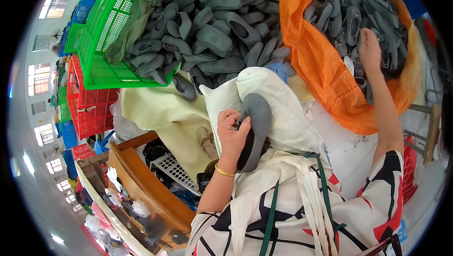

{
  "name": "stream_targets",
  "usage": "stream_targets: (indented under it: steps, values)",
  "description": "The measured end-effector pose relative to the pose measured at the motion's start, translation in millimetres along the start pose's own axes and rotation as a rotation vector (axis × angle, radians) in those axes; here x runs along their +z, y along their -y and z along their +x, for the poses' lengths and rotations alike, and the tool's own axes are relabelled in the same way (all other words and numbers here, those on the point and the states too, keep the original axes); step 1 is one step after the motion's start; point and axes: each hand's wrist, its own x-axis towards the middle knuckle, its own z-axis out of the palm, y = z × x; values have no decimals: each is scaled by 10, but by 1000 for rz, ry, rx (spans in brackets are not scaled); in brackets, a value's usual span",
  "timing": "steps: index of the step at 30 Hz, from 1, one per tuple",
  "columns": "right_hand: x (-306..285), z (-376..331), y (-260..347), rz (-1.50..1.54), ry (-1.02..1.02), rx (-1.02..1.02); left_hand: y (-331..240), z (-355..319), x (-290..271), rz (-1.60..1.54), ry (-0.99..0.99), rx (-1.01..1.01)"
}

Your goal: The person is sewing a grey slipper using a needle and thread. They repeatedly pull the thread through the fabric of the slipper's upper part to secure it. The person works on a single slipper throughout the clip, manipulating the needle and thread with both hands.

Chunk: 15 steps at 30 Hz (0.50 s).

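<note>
A grey fabric slip-on shoe [261, 114] lies over my lap, its toe pointing away from me and its dark opening toward me. My left hand [233, 132] is closed on the upper near the toe, thumb and fingers pinching the fabric. My right hand [370, 51] reaches out over an orange sack [314, 65] filled with grey shoes [353, 22]. Its fingers are bunched and partly turned from view, so I cannot make out whether they grip anything. Under the held shoe a white cloth [288, 103] covers my lap.
Ahead, a large heap of grey shoes [212, 39] fills a green plastic crate [96, 70]. A red crate [89, 98] supports its left side. A wooden drawer unit [141, 176] stands at my left, near a white perforated basket [177, 171]. Pale yellow sheeting [155, 110] spreads below the heap.
</note>
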Motion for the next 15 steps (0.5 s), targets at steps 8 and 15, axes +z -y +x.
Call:
stream_targets:
  steps: [8, 15]
  values:
    - [12, -397, 387, 177, 199, 247, 127, -21, -52, -217, 91, -110]
    - [57, -1077, 1907, 651, 713, -263, 91, -58, -78, -283, 92, -141]
